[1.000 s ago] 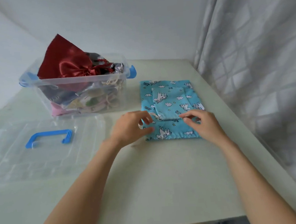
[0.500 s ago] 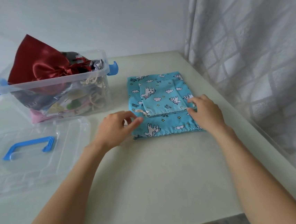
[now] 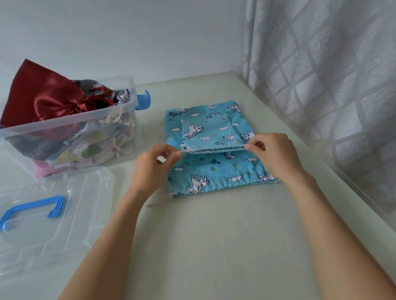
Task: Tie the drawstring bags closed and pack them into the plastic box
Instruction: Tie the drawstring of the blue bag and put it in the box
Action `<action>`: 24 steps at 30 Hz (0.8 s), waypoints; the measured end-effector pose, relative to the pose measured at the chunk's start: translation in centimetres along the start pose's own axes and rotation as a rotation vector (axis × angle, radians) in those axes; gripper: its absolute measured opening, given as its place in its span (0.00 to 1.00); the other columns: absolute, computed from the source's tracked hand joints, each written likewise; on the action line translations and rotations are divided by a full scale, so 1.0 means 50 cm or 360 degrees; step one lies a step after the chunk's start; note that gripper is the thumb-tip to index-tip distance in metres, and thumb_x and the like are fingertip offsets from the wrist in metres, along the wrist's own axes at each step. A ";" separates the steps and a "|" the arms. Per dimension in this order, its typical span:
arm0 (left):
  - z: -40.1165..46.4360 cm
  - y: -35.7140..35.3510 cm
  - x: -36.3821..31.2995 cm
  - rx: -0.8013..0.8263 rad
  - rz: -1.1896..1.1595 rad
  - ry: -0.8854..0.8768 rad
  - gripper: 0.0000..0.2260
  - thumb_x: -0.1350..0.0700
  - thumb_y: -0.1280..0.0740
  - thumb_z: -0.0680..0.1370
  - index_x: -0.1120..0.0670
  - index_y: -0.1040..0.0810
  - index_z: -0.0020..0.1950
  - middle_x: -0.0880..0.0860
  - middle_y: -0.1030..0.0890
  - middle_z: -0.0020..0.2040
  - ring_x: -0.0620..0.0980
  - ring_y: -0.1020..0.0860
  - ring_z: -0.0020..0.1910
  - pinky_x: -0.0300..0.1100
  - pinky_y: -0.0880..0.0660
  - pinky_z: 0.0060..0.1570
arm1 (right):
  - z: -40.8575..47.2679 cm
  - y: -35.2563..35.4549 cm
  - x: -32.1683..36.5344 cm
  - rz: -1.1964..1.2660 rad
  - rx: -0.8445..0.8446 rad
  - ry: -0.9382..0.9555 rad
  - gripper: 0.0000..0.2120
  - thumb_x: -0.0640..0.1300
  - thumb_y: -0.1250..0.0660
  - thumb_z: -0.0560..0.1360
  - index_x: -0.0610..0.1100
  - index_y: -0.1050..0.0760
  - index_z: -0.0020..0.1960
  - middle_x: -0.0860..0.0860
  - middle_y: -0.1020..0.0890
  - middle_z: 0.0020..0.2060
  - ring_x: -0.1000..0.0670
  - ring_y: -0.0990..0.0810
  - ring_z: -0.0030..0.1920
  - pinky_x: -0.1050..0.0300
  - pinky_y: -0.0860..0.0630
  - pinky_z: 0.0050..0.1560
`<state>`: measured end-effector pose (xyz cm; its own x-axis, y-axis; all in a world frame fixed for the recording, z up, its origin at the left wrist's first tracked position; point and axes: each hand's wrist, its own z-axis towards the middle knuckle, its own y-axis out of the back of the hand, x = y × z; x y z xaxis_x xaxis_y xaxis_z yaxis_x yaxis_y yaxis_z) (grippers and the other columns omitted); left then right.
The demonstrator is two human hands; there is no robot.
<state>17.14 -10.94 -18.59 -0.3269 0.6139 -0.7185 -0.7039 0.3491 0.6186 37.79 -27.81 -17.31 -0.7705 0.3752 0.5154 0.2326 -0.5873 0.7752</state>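
A pale worktop (image 3: 213,245) fills the lower part of the view and meets a plain light wall (image 3: 132,35) at its far edge. Along the worktop's right side hangs a white curtain (image 3: 329,64) with a woven lattice pattern, its folds falling down past the worktop's edge.

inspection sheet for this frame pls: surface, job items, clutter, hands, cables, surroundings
Surface: pale table, matte.
Job's things: small blue unicorn-print bag lying on a larger matching bag; clear plastic box holding packed bags, a red satin bag sticking out on top.
Clutter: box lid with blue handle, flat beside the box.
Hands: left hand and right hand each pinch a near corner of the small bag.
Cables: nothing seen.
Surroundings: white wall, patterned curtain at right.
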 end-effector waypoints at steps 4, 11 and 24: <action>-0.009 0.023 -0.015 -0.0345 -0.0828 0.0100 0.07 0.48 0.34 0.73 0.51 0.22 0.43 0.54 0.23 0.50 0.45 0.23 0.46 0.38 0.25 0.49 | 0.001 -0.002 0.025 0.0323 0.0080 0.0090 0.09 0.48 0.32 0.75 0.43 0.18 0.43 0.56 0.22 0.32 0.60 0.26 0.31 0.70 0.33 0.34; -0.004 0.017 -0.028 -0.0413 -0.2034 0.0313 0.11 0.57 0.46 0.82 0.55 0.32 0.41 0.50 0.18 0.50 0.51 0.18 0.51 0.45 0.23 0.55 | 0.000 -0.015 0.025 0.0544 0.0297 0.0017 0.10 0.48 0.34 0.76 0.42 0.18 0.44 0.61 0.25 0.27 0.64 0.29 0.29 0.71 0.35 0.33; -0.013 0.008 -0.028 -0.0425 -0.1152 0.0389 0.10 0.58 0.41 0.81 0.54 0.30 0.40 0.49 0.37 0.29 0.40 0.39 0.23 0.33 0.37 0.25 | -0.005 -0.030 0.094 0.3005 0.0375 -0.0476 0.20 0.48 0.43 0.78 0.45 0.29 0.29 0.47 0.16 0.40 0.48 0.17 0.49 0.50 0.23 0.59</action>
<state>16.92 -12.10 -17.52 0.1607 0.1173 -0.9800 -0.9106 0.4006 -0.1014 33.66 -25.33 -16.17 0.6426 -0.4275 0.6358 0.6008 -0.2339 -0.7644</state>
